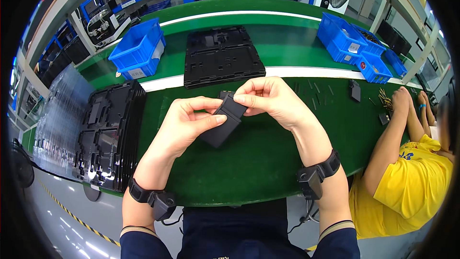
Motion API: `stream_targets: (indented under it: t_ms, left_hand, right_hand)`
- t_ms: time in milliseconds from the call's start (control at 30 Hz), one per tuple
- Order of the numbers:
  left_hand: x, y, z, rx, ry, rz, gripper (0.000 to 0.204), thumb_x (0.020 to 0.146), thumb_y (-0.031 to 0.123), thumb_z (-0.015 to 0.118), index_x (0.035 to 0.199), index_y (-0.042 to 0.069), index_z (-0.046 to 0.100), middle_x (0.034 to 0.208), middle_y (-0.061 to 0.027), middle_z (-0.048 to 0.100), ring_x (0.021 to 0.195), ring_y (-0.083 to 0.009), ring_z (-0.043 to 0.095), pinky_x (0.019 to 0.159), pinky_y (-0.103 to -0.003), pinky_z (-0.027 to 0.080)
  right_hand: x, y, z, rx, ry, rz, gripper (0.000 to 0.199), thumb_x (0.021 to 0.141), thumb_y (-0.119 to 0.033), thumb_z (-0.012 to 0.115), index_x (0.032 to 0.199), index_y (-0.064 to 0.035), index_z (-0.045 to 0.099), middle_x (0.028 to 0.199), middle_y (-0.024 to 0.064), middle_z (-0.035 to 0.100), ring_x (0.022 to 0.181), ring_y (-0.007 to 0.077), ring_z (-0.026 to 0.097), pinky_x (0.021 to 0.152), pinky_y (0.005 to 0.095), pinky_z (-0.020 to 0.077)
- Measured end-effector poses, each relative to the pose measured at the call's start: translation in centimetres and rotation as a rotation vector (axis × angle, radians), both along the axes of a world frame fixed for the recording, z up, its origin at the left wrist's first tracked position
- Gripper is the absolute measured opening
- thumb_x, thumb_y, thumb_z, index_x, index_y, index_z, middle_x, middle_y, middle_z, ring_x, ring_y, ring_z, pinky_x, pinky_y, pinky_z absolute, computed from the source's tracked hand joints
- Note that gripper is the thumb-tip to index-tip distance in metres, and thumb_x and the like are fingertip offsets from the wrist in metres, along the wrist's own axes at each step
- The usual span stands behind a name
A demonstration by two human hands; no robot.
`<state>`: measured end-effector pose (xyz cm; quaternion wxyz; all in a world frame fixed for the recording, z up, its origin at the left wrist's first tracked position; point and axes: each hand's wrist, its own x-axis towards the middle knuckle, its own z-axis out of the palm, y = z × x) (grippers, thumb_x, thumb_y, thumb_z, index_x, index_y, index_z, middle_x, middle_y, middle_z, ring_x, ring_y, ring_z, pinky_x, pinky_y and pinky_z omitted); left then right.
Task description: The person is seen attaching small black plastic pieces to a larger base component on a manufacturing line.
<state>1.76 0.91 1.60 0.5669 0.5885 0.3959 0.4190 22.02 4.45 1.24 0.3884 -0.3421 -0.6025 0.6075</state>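
Both my hands hold a small black rectangular plastic case (218, 134) above the green table, tilted with its lower end toward the left. My left hand (191, 120) pinches its left side, the thumb lying across the front. With thumb and fingertips, my right hand (270, 100) grips the upper right end, where a narrower black section shows. Whether that section is a separate part I cannot tell. Just beyond the fingers a flat black moulded tray (223, 57) lies on the table.
Stacked black trays (108, 136) and clear plastic trays (62, 120) stand at left. Blue bins (139, 48) sit back left, more blue bins (340, 41) back right. Thin dark strips (316, 88) and a black part (354, 90) lie at right, near a co-worker in yellow (402, 187).
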Motion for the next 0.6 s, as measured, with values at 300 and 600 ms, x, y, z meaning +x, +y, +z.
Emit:
stream_targets:
  t_ms: [300, 600]
  left_hand:
    - [-0.9, 0.4, 0.2, 0.008, 0.173, -0.034, 0.033, 0.071, -0.003, 0.068, 0.103, -0.003, 0.060, 0.086, -0.0065, 0.063, 0.076, -0.0100, 0.061, 0.072, -0.021, 0.048]
    - [0.6, 0.0, 0.4, 1.187, 0.873, 0.291, 0.050, 0.055, 0.013, 0.076, 0.101, 0.005, 0.059, 0.103, -0.0057, 0.055, 0.093, -0.0236, 0.054, 0.076, -0.032, 0.048]
  right_hand:
    - [0.0, -0.1, 0.0, -0.093, -0.151, 0.139, 0.023, 0.077, -0.018, 0.068, 0.095, -0.0055, 0.064, 0.084, 0.0034, 0.065, 0.078, 0.0113, 0.061, 0.066, 0.0238, 0.0503]
    - [-0.6, 0.3, -0.7, 0.009, 0.087, -0.195, 0.034, 0.077, -0.010, 0.067, 0.105, -0.0092, 0.048, 0.077, 0.0015, 0.064, 0.074, 0.0071, 0.060, 0.063, 0.0192, 0.0505]
